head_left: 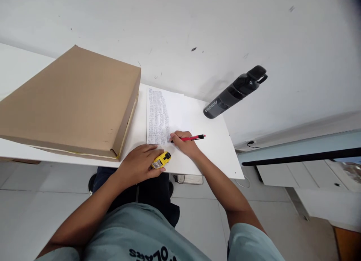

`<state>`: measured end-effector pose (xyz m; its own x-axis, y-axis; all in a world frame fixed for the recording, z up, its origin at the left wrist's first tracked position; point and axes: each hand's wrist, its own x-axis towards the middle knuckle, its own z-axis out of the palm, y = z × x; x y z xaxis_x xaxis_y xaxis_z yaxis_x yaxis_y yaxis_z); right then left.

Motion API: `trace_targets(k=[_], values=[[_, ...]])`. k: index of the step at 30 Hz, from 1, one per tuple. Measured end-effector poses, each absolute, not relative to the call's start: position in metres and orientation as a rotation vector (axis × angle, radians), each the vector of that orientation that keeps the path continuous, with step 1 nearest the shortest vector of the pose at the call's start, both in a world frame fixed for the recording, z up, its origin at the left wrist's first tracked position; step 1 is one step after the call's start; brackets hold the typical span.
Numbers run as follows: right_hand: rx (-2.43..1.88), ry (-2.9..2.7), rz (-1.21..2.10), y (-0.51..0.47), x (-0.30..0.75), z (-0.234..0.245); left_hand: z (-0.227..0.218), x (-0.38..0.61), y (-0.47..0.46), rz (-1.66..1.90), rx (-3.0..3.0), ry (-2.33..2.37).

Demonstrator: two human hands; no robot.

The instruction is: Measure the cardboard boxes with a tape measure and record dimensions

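My right hand (184, 143) pinches a red pen (192, 138) with its tip on a white sheet (180, 114), at the foot of a dense column of blue handwriting (158, 116). My left hand (141, 163) rests on the white table (217, 155) near its front edge. Its fingers curl around a small yellow object (161, 160) that looks like a tape measure or correction roller. The two hands lie close together, a few centimetres apart.
A large flat cardboard box (73, 103) covers the table's left part, right beside the sheet. A dark grey water bottle (235, 91) stands at the table's far right corner against the white wall. A tiled floor lies below; a glass-edged ledge (299, 155) runs at the right.
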<state>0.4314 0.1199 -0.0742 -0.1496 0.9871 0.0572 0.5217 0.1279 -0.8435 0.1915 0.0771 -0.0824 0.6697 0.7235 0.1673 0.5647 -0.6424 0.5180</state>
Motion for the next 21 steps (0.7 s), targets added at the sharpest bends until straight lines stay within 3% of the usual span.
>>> trace_targets(k=[21], values=[[-1.478, -1.679, 0.905, 0.1196, 0.4351, -0.0776, -0.0876, 0.1914, 0.0778, 0.623, 2.517, 1.06]])
